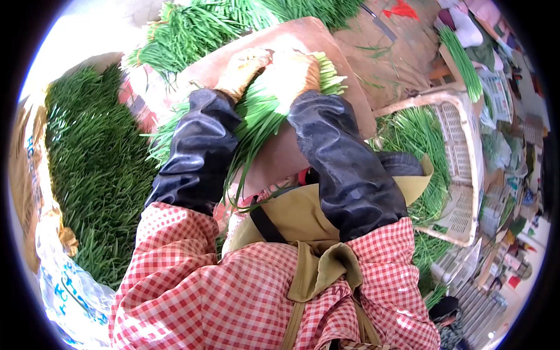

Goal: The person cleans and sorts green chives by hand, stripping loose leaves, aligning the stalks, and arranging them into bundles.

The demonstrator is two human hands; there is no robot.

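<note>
A bunch of green chives (256, 111) lies slantwise over a reddish-brown board (356, 87), its pale cut ends at upper right and its leaves hanging toward my lap. My right hand (296, 70), in a tan glove, is wrapped round the bunch near the pale ends. Close beside it, at the bunch's upper left, my gloved left hand (244, 71) has its fingers curled closed; what they pinch is hidden. More loose chive leaves (172, 131) stick out beneath my left forearm. Black sleeve covers (201, 146) run up both forearms.
A large heap of chives (96, 169) fills a plastic-lined container at left. Piled bundles (192, 35) lie beyond the board. At right stands a white plastic crate (466, 169) holding chives. A knife (379, 23) and red scraps (402, 9) are at upper right, near another person's clothing (466, 29).
</note>
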